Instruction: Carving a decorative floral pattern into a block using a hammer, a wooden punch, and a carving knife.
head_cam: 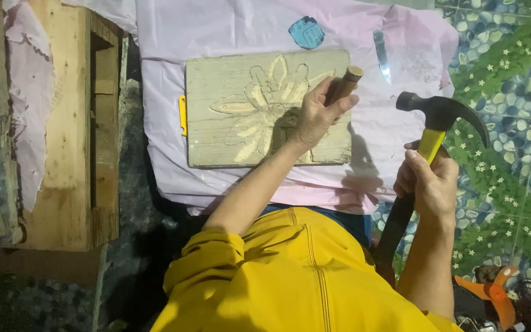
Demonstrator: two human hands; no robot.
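A pale wooden board point(222, 132) with a flower carved into it lies on a pink sheet point(216, 31). My left hand point(316, 114) is closed around a wooden-handled chisel point(346, 83), resting on the right part of the board with the tool's tip hidden under my fingers. My right hand point(428, 184) grips the yellow-and-black handle of a claw hammer point(440, 110), raised off to the right of the board, its head apart from the chisel's top.
A rough wooden crate point(69, 123) stands to the left. A blade point(381, 55) and a small blue object point(306, 32) lie on the sheet behind the board. A yellow item point(182, 115) peeks out at the board's left edge. An orange object point(493, 292) sits on the green pebble-patterned floor.
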